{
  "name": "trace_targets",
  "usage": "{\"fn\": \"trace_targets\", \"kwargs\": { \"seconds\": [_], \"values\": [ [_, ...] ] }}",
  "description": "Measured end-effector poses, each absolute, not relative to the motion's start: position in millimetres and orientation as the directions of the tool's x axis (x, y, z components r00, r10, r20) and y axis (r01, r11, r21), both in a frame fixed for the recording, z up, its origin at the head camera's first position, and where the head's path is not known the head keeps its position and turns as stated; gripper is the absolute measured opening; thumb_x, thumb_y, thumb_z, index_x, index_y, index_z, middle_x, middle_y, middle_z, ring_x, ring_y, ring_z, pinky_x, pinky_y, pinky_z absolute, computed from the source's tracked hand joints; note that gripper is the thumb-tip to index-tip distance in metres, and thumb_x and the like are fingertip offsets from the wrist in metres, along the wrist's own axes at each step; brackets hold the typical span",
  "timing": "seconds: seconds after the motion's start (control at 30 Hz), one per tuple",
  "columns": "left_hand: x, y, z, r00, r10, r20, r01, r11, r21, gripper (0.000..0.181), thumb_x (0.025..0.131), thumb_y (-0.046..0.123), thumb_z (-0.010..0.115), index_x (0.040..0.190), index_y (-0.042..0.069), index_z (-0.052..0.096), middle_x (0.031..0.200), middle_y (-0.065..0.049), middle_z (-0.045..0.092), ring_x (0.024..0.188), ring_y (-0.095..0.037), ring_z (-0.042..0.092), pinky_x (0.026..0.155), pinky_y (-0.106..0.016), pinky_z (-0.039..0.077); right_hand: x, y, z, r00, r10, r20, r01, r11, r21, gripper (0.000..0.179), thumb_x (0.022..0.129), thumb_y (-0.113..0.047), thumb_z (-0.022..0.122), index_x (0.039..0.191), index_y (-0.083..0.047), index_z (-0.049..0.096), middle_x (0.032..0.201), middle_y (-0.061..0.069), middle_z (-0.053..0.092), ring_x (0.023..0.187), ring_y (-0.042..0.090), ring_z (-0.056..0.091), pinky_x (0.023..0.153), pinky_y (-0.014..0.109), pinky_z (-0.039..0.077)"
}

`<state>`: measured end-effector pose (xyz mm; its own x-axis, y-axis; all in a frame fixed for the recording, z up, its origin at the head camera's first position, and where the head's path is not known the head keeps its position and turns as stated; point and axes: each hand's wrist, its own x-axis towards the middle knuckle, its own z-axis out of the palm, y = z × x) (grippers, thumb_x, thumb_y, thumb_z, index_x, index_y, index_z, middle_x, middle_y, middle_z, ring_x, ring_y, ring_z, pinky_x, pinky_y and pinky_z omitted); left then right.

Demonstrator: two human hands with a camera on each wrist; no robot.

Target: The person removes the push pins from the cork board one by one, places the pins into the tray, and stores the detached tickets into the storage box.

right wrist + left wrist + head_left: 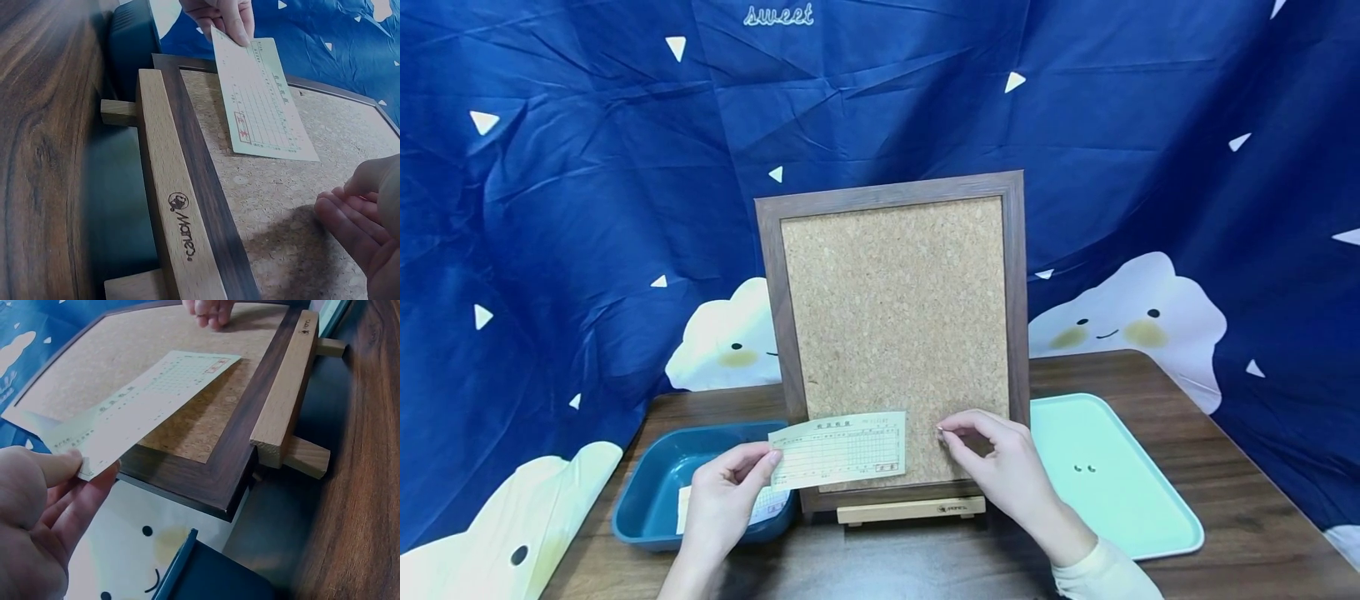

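Note:
My left hand (722, 492) pinches the left end of a pale green printed paper slip (838, 450) between thumb and fingers. The slip is held lengthwise in front of the lower left of a framed cork board (895, 308), its free end standing off the cork in the left wrist view. To the right of the slip, my right hand (1007, 467) has thumb and index fingertips together close over the cork, with a tiny shiny pin (940, 430) showing at the tips. In the right wrist view the fingers (350, 225) hide most of it.
The board leans on a wooden easel (910, 510). At left stands a blue basin (647, 492) with more paper slips (767, 505) in it. A mint green tray (1120, 500) at right carries two small metallic pieces (1084, 468). Behind hangs a blue curtain (880, 92).

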<state>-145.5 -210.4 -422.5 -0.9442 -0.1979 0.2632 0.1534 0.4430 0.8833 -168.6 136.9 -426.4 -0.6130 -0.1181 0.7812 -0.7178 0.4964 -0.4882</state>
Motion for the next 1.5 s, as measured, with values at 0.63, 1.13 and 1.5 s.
{"fn": "trace_targets", "kwargs": {
  "seconds": [0.63,1.13,1.5],
  "values": [
    [-143,-220,-423,-0.931,-0.221,0.290,0.163,0.458,0.874,0.012,0.097,0.009,0.081,0.109,0.006,0.083,0.098,-0.011,0.083,0.074,-0.002,0.072,0.067,-0.019,0.060,-166,150,-423,-0.627,-0.112,0.771,-0.713,0.482,-0.510,0.031,0.082,0.012,0.084,0.099,-0.013,0.081,0.089,-0.002,0.082,0.077,-0.002,0.069,0.063,0.013,0.054],
    [-141,-227,-424,-0.925,-0.244,0.291,0.155,0.457,0.876,0.016,0.099,0.008,0.079,0.113,0.003,0.082,0.105,-0.016,0.083,0.079,0.002,0.073,0.069,-0.017,0.060,-165,161,-422,-0.635,-0.117,0.764,-0.710,0.477,-0.517,0.032,0.082,0.015,0.083,0.099,-0.012,0.081,0.088,0.000,0.082,0.076,-0.003,0.068,0.064,0.013,0.054],
    [-140,-239,-427,-0.915,-0.276,0.294,0.132,0.484,0.865,0.017,0.101,0.012,0.078,0.115,0.004,0.082,0.106,-0.015,0.083,0.079,0.004,0.072,0.070,-0.014,0.059,-162,170,-421,-0.653,-0.104,0.750,-0.703,0.452,-0.549,0.032,0.083,0.019,0.079,0.099,-0.008,0.080,0.089,0.004,0.082,0.083,-0.006,0.073,0.073,0.010,0.057]
  ]
}}
